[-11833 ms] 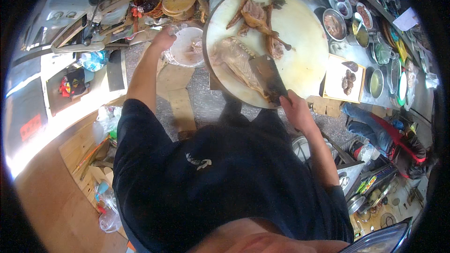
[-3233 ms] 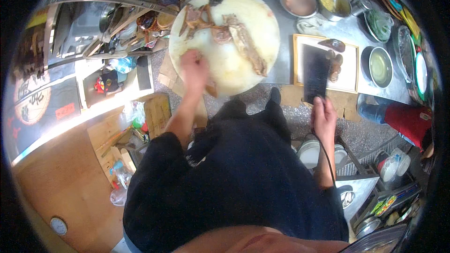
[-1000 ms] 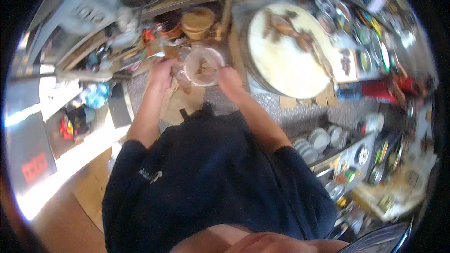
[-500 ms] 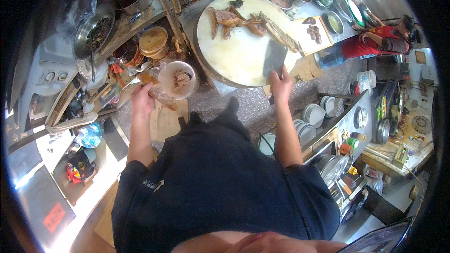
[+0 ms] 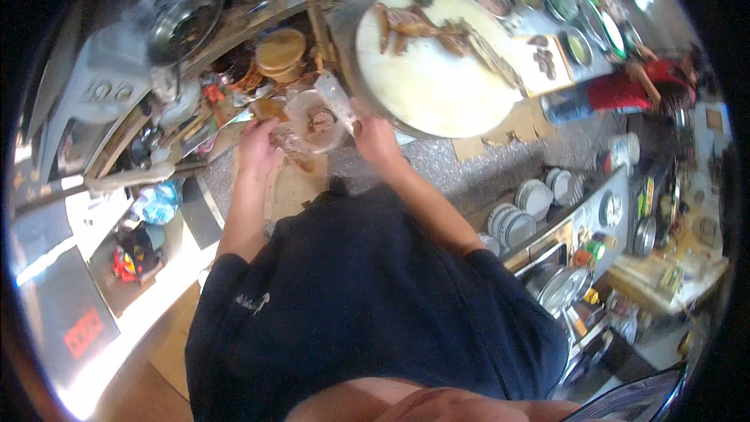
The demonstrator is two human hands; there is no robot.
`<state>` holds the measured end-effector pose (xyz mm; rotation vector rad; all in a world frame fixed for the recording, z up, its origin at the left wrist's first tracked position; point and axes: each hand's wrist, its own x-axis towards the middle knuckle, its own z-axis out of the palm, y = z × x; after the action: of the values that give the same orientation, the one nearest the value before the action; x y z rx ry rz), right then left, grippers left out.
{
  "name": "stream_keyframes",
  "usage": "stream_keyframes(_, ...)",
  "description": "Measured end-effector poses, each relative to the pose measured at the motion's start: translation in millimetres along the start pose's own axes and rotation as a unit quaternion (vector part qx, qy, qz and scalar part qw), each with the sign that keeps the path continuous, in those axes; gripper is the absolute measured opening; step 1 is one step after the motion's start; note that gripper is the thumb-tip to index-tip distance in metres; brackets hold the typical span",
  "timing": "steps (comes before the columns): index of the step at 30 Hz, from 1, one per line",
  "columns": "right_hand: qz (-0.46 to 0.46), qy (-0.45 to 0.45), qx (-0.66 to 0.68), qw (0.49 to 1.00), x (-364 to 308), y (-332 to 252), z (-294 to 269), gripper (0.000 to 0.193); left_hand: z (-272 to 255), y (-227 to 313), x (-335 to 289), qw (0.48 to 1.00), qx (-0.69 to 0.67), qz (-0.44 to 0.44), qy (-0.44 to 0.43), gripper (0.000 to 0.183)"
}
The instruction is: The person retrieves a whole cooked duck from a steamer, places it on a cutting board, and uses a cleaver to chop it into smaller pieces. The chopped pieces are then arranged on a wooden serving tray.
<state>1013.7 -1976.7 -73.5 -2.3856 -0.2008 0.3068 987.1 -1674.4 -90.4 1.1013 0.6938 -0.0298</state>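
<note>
My left hand (image 5: 262, 143) is closed on a clear plastic bag (image 5: 295, 158) with something brown in it, at the near left side of a white tub (image 5: 341, 134). A pale pinkish lump (image 5: 319, 121) lies inside the tub. In my right hand (image 5: 376, 141) is a cleaver (image 5: 336, 98), its bright blade tilted over the tub's right rim. Beyond it stands a large round chopping board (image 5: 437, 101), bearing pieces of brown cooked meat (image 5: 410, 25) at its far side. The picture is somewhat blurred.
Right of the board lies a small tray (image 5: 531, 82) with dark brown pieces. Several food bowls (image 5: 492, 0) line the back. A lidded tub (image 5: 281, 51) stands left. A person in red (image 5: 637, 86) is at far right; plates (image 5: 516, 223) are stacked at right.
My right hand has swung left with the cleaver, from the board's near right edge to the tub. My left hand stays at the bag. The whole view has shifted slightly.
</note>
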Motion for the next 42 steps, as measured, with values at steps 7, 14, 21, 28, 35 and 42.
stream_keyframes(7, 0.099, 0.206, 0.194, 0.954, -65.3, 104.7, -125.6, 0.060, -9.1, -3.5, 10.2, 0.999, -0.032, -0.019, 0.009, 0.025)
stream_keyframes(14, 0.294, 0.238, 0.139, 0.915, -96.2, 194.6, -197.9, 0.072, 8.6, -8.2, 8.8, 0.998, -0.031, -0.030, 0.040, 0.023)
stream_keyframes(21, 0.177, 0.118, 0.156, 0.964, -80.8, 91.5, -90.4, 0.068, 19.6, -0.1, 10.6, 0.999, -0.004, -0.038, -0.005, 0.026)
stream_keyframes(28, -0.011, -0.022, 0.001, 1.000, -23.3, 1.3, -8.5, 0.042, 26.2, 26.7, -29.7, 0.998, -0.062, -0.013, 0.003, 0.018)
stream_keyframes(35, -0.042, 0.009, 0.025, 0.999, 9.2, 43.4, -77.9, 0.024, 123.2, 17.4, -54.5, 0.996, -0.084, 0.000, -0.039, 0.025)
stream_keyframes(42, 0.074, -0.116, 0.196, 0.971, 62.1, 129.0, -252.9, 0.024, 314.4, -99.7, -34.5, 0.998, -0.034, 0.007, -0.045, 0.033)
